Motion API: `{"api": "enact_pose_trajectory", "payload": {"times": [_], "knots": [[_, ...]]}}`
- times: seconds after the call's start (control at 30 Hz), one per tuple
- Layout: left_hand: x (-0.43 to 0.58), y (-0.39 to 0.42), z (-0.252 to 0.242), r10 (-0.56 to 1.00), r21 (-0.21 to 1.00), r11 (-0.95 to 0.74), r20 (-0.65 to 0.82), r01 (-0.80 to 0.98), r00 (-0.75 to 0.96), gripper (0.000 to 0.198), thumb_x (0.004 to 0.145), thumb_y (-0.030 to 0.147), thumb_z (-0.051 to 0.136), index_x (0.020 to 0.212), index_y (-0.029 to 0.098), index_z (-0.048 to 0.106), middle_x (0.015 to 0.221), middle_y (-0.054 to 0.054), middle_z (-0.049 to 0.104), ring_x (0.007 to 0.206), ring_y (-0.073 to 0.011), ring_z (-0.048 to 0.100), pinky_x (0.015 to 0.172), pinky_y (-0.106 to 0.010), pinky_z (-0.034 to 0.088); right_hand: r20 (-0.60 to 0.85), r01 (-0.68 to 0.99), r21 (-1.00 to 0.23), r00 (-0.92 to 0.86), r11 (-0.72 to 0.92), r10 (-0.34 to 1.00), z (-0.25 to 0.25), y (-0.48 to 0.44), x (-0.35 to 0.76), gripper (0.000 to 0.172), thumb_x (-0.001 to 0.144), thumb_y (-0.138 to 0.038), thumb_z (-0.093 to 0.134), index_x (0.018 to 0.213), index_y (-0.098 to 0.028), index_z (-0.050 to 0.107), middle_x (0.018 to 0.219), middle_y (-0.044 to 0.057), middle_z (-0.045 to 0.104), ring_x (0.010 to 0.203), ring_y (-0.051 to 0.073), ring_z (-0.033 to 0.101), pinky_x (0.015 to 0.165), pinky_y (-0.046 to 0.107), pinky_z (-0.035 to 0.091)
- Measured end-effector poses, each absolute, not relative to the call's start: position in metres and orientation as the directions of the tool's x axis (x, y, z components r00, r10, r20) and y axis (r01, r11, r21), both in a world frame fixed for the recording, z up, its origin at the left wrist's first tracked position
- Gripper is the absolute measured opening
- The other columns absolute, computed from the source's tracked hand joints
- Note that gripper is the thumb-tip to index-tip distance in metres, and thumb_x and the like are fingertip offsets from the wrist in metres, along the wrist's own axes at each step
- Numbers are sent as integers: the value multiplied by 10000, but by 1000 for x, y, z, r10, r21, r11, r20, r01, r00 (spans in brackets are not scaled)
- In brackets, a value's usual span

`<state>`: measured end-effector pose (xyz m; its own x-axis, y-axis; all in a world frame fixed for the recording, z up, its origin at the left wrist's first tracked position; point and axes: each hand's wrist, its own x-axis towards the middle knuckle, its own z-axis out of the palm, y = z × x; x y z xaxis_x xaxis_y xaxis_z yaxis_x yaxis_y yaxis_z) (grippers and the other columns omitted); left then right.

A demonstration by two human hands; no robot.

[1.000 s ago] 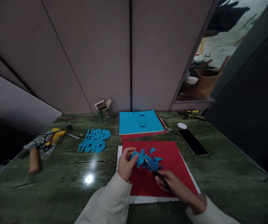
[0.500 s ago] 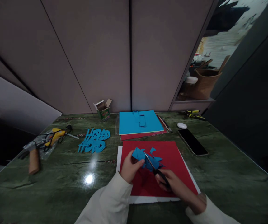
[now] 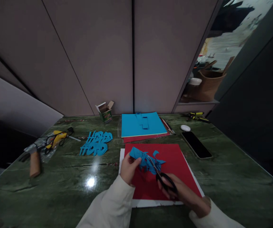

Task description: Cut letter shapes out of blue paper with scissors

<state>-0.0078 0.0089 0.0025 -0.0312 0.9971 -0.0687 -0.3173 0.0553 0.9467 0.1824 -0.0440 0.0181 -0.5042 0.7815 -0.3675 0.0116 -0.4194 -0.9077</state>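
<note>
My left hand (image 3: 129,167) pinches a piece of blue paper (image 3: 139,156) and holds it just above a red sheet (image 3: 179,167) lying on the green table. My right hand (image 3: 181,193) grips black-handled scissors (image 3: 161,177), whose blades reach into the blue paper. Loose blue scraps (image 3: 159,163) lie on the red sheet beside the blades. A white sheet (image 3: 121,155) shows under the red one.
A stack of blue and red paper (image 3: 142,125) lies behind the red sheet. Blue cut-out letters (image 3: 95,144) sit to the left, a small open box (image 3: 105,112) at the wall. A phone (image 3: 195,144) and white object (image 3: 185,128) are right. A glue gun (image 3: 55,138) and wooden-handled tool (image 3: 34,163) lie far left.
My left hand has turned and lifted the blue paper slightly to the left. The scissors have drawn back a little toward me, still in the paper.
</note>
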Motion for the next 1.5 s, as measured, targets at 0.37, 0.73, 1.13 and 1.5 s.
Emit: {"api": "enact_pose_trajectory", "payload": {"times": [0.37, 0.73, 1.13, 1.5], "knots": [[-9, 9, 2, 999, 951, 36, -36, -308, 3, 218, 612, 271, 677, 727, 144, 542, 664, -3, 584, 638, -129, 537, 638, -263, 426, -381, -23, -883, -548, -468, 745, 19, -44, 187, 418, 776, -521, 437, 720, -120, 538, 419, -55, 427, 319, 26, 210, 328, 167, 138], [-7, 7, 2, 996, 919, 88, -68, -385, 65, 232, 599, 229, 695, 744, 148, 532, 668, 11, 588, 625, -108, 527, 610, -232, 403, -399, -11, -880, -526, -475, 751, 19, -43, 185, 413, 765, -518, 456, 710, -117, 539, 411, -53, 441, 314, 23, 239, 329, 160, 139], [-5, 5, 2, 995, 913, 101, -83, -396, 62, 235, 595, 230, 697, 737, 144, 530, 633, 14, 581, 583, -103, 518, 555, -220, 392, -371, -63, -867, -579, -494, 726, 14, -44, 186, 437, 777, -528, 430, 713, -112, 551, 403, -50, 438, 297, 18, 207, 306, 157, 128], [3, 1, -2, 983, 883, 173, -184, -436, 15, 249, 578, 235, 707, 711, 138, 521, 593, 14, 591, 524, -107, 550, 514, -222, 403, -423, -76, -836, -543, -544, 725, 11, -46, 180, 425, 768, -522, 447, 718, -113, 553, 398, -48, 457, 294, 18, 221, 308, 147, 144]]}}
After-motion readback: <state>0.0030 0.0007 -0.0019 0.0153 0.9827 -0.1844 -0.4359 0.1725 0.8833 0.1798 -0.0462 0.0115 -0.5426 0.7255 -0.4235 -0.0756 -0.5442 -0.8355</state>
